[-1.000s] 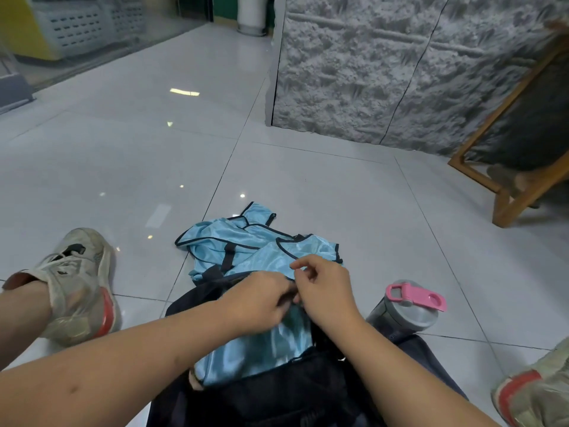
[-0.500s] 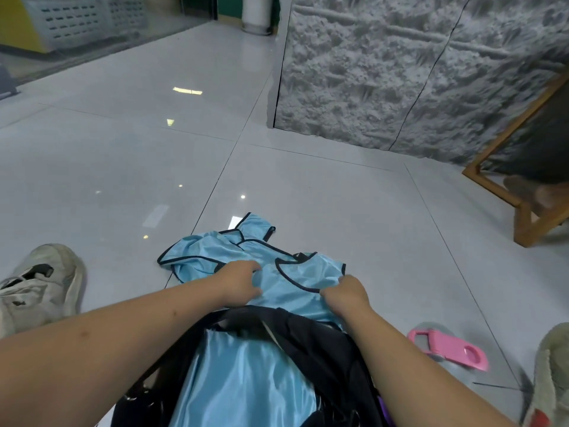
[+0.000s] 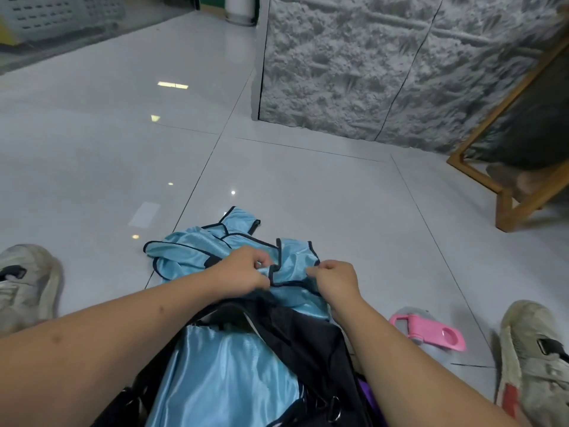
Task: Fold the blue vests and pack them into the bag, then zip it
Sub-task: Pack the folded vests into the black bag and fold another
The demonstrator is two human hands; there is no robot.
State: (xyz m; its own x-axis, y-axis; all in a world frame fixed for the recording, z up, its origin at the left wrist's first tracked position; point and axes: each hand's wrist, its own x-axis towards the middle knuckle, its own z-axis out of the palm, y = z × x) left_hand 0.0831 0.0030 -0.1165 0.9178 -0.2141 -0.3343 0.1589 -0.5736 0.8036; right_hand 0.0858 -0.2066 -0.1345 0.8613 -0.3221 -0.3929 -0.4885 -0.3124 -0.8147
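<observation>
Light-blue vests with dark trim (image 3: 197,254) lie crumpled on the tiled floor just beyond an open black bag (image 3: 295,340). A blue vest (image 3: 228,371) lies inside the bag's opening. My left hand (image 3: 243,269) pinches the trimmed edge of the nearest vest (image 3: 295,266). My right hand (image 3: 335,282) grips the same vest a little to the right, at the bag's far rim. Both forearms reach over the bag.
A bottle with a pink lid (image 3: 431,334) lies right of the bag. Worn white shoes sit at the left (image 3: 27,285) and right (image 3: 535,365) edges. A rough grey wall (image 3: 385,66) and a wooden frame (image 3: 508,186) stand ahead right.
My hands moved from the bag's opening out to the vest on the floor, then drew closer together and pinched its trimmed edge. The view shifted forward.
</observation>
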